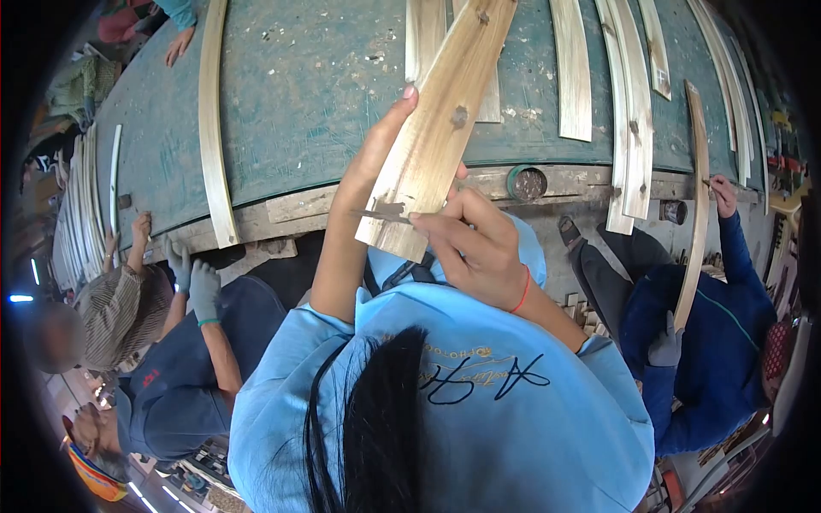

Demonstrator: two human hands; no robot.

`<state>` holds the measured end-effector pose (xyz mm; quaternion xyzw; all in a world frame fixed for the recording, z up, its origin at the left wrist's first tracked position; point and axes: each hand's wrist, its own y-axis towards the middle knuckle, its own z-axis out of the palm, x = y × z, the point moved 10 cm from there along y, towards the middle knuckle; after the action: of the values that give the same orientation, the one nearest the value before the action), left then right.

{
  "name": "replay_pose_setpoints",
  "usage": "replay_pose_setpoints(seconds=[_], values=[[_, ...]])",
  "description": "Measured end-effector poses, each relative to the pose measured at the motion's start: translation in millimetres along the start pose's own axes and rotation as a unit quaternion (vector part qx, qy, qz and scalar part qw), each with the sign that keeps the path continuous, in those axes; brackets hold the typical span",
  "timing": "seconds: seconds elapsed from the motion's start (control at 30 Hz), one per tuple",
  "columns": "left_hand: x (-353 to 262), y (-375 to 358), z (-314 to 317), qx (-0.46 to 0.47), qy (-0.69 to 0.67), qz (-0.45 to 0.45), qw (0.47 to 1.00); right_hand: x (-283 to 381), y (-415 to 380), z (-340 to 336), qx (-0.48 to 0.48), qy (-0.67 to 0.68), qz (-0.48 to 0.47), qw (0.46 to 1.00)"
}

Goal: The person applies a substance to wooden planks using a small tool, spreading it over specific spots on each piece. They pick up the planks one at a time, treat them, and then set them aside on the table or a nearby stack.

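My left hand (386, 135) supports a long wooden board (432, 141) from beneath, its thumb along the left edge and most of its fingers hidden under the wood. The board slants up and away from me, with dark filler patches on knots along its face. In my right hand (479, 244), a thin dark blade like a putty knife (376, 215) is pinched between the fingers. That blade lies across the board's near end, beside a smear of dark filler (391, 208). How the blade's grip end looks is hidden by my fingers.
A tin of dark brown filler (528, 183) stands at the edge of the green worktable (291, 111). More boards (571, 73) lie across the table. On my right a co-worker (697, 342) holds a long board; gloved co-workers (192, 368) are close on my left.
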<state>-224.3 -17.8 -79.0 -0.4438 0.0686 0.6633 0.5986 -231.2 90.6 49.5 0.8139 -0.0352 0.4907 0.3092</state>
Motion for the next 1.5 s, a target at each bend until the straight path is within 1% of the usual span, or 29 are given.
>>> replay_pose_setpoints(seconds=[0.07, 0.1, 0.13, 0.2, 0.23, 0.27, 0.3, 0.33, 0.4, 0.53, 0.6, 0.63, 0.7, 0.73, 0.77, 0.83, 0.9, 0.93, 0.97, 1.0, 1.07, 1.13, 1.2, 1.23, 1.3, 1.33, 1.4, 1.47, 1.5], values=[[1, -1, -10, -0.051, 0.050, 0.000, 0.997, -10, -3, -3, -0.018, -0.025, 0.016, 0.999], [1, -1, -7, -0.050, 0.049, 0.001, 0.998, -15, -4, -6, -0.034, -0.048, 0.031, 0.998], [0, -3, -6, -0.065, 0.043, 0.001, 0.997, -13, -3, -8, -0.033, -0.049, 0.031, 0.998], [0, -5, -9, -0.082, 0.036, 0.001, 0.996, -10, -1, -22, -0.085, -0.015, 0.043, 0.995], [1, -5, -10, -0.071, 0.050, -0.007, 0.996, -11, -2, -22, -0.085, -0.015, 0.044, 0.995], [2, -3, -9, -0.060, 0.065, -0.014, 0.996, -10, -1, -16, -0.057, -0.015, 0.030, 0.998], [2, -3, -7, -0.059, 0.066, -0.014, 0.996, -9, 0, -11, -0.030, -0.015, 0.016, 0.999], [0, -2, -7, -0.070, 0.070, -0.005, 0.995, -9, 0, -11, -0.031, -0.016, 0.016, 0.999], [-1, -2, -9, -0.082, 0.073, 0.002, 0.994, -2, 2, -4, -0.004, -0.071, -0.021, 0.997], [5, -1, -13, -0.082, 0.061, -0.009, 0.995, -5, -5, 0, -0.014, -0.105, -0.055, 0.993], [7, -2, -16, -0.087, 0.054, -0.023, 0.995, -4, -11, 8, 0.019, -0.039, -0.090, 0.995], [7, -3, -13, -0.068, 0.031, -0.030, 0.997, -4, -11, 8, 0.018, -0.039, -0.090, 0.995], [8, -4, -10, -0.050, 0.008, -0.038, 0.998, -14, -9, 4, 0.007, 0.049, -0.023, 0.999], [5, -2, -7, -0.030, -0.027, -0.028, 0.999, -15, -9, 4, 0.006, 0.049, -0.023, 0.999], [3, 0, -3, -0.009, -0.062, -0.018, 0.998, -20, -8, 0, -0.019, 0.033, -0.010, 0.999], [5, 3, -7, -0.030, -0.073, -0.007, 0.997, -23, -9, -3, -0.045, 0.019, 0.003, 0.999], [7, 4, -14, -0.050, -0.084, 0.001, 0.995, -14, -8, -6, -0.069, -0.122, -0.019, 0.990], [8, 5, -11, -0.019, -0.094, -0.002, 0.995, -14, -8, -7, -0.070, -0.122, -0.019, 0.990], [9, 4, -6, 0.013, -0.104, -0.005, 0.995, -7, -7, -6, -0.067, -0.161, -0.046, 0.984], [8, 4, -6, 0.013, -0.102, -0.005, 0.995, -1, -7, -4, -0.063, -0.199, -0.074, 0.975], [9, 3, 0, 0.042, -0.106, -0.016, 0.993, 2, -10, -3, -0.053, -0.197, -0.090, 0.975], [7, 2, 3, 0.034, -0.084, -0.013, 0.996, 6, -13, -2, -0.043, -0.195, -0.105, 0.974], [6, 1, 4, 0.028, -0.062, -0.011, 0.998, 8, -15, 1, -0.015, -0.154, -0.112, 0.981], [6, 0, 7, 0.038, -0.099, -0.012, 0.994, 6, -14, 1, -0.016, -0.155, -0.113, 0.981], [4, 0, 7, 0.049, -0.135, -0.014, 0.990, -7, -12, -2, -0.019, -0.057, -0.064, 0.996], [4, 0, 6, 0.051, -0.121, -0.014, 0.991, -5, -11, -3, -0.020, -0.056, -0.065, 0.996], [2, -1, 8, 0.051, -0.106, -0.012, 0.993, -12, -7, -1, 0.000, -0.021, -0.014, 1.000], [2, -2, -3, -0.042, -0.042, -0.011, 0.998, -15, -3, 0, 0.011, -0.028, -0.019, 0.999], [3, -1, -4, -0.041, -0.042, -0.012, 0.998, -16, -1, 2, 0.022, -0.037, -0.022, 0.999]])
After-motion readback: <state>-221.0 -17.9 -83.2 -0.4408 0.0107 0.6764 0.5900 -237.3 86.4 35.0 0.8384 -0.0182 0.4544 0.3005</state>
